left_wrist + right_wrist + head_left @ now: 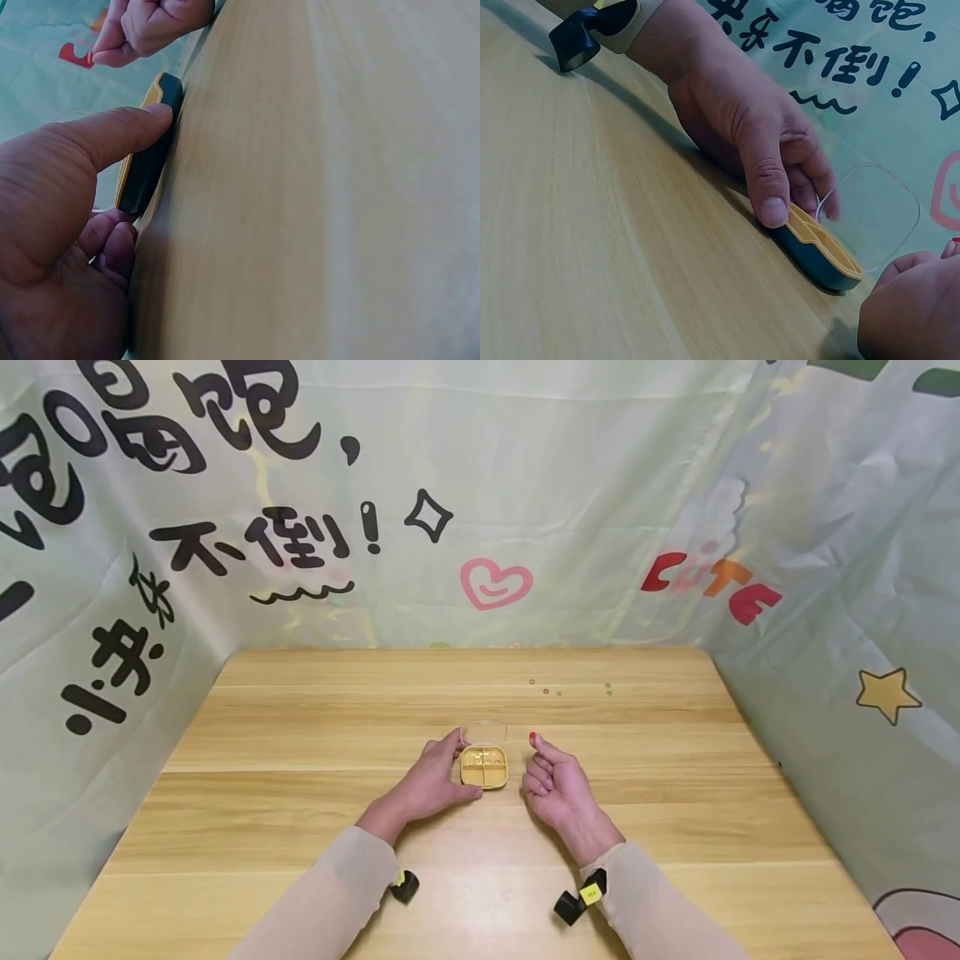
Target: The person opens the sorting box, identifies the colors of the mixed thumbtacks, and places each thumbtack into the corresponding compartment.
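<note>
Divided box on the bench, clear lid raised.
From my remote station I see the left hand clamped on it, thumb at its near edge; just right of it, the right hand, fingers curled, pinches a small red piece. Tiny bits sit in the back compartments; small rings lie scattered beyond.

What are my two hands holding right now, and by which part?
Your left hand holds the yellow compartment box by its left side, thumb against the near wall. Your right hand pinches a small red piece; by which part, I can't tell.
</note>
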Demonstrator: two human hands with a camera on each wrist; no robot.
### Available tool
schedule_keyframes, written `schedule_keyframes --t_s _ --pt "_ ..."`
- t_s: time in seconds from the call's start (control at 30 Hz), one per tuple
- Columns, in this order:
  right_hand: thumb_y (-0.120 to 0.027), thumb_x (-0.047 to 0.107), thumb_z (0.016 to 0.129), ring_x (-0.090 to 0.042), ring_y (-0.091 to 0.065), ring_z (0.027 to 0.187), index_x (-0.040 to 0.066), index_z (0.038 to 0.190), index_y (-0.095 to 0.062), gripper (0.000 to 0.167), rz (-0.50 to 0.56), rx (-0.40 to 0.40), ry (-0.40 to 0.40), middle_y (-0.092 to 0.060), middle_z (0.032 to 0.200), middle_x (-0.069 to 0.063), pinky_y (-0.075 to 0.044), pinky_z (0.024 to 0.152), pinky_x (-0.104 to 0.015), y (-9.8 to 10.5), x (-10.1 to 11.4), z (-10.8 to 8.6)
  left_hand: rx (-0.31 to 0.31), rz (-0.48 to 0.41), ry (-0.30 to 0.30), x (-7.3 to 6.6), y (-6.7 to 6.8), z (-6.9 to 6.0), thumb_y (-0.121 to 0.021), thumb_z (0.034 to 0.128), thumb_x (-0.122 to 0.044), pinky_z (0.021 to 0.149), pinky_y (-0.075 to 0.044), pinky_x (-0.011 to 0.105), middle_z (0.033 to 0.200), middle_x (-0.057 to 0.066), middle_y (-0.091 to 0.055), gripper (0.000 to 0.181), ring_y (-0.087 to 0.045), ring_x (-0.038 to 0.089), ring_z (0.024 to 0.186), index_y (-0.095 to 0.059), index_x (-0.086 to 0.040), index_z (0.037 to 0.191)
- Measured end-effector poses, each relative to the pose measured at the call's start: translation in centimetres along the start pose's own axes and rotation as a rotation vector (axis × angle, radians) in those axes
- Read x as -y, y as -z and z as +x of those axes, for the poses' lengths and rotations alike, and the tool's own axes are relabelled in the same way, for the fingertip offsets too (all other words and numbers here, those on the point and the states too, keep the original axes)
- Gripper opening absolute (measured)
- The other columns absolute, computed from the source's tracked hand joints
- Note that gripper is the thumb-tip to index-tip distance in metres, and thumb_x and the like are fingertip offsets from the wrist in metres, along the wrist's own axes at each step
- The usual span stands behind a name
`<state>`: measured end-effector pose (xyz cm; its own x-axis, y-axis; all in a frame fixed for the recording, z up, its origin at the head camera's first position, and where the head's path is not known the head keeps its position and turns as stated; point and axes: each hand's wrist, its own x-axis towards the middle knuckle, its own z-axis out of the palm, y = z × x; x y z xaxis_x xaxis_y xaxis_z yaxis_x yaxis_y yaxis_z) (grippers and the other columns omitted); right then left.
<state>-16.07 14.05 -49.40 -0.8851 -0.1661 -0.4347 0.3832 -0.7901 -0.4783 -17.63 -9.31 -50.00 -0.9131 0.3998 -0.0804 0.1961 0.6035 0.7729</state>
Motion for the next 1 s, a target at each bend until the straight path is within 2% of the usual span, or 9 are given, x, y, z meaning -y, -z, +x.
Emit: schedule_keyframes --t_s 0.77,1.0 --pt "-0.055 0.020 0.111 -0.004 -0.025 0.045 0.012 0.096 -0.064 0.019 0.014 0.016 -0.002 -0.032 0.056 0.010 -0.020 0.043 -0.017 0.32 -0.04 0.02 -0.006 0.011 -0.003 -0.23 0.02 -0.12 -0.091 0.0833 -0.030 0.120 -0.041 0.049 0.151 0.014 -0.056 0.110 -0.047 0.031 0.140 -0.024 -0.005 0.167" --pt "-0.057 0.015 0.109 -0.004 -0.024 0.046 0.012 0.090 -0.065 0.021 -0.101 0.037 0.028 -0.032 0.054 0.010 -0.020 0.042 -0.016 -0.13 -0.27 -0.18 0.000 -0.001 -0.001 -0.05 0.01 0.01 -0.092 0.0832 -0.030 0.119 -0.041 0.050 0.151 0.012 -0.056 0.110 -0.046 0.031 0.141 -0.024 -0.007 0.167"
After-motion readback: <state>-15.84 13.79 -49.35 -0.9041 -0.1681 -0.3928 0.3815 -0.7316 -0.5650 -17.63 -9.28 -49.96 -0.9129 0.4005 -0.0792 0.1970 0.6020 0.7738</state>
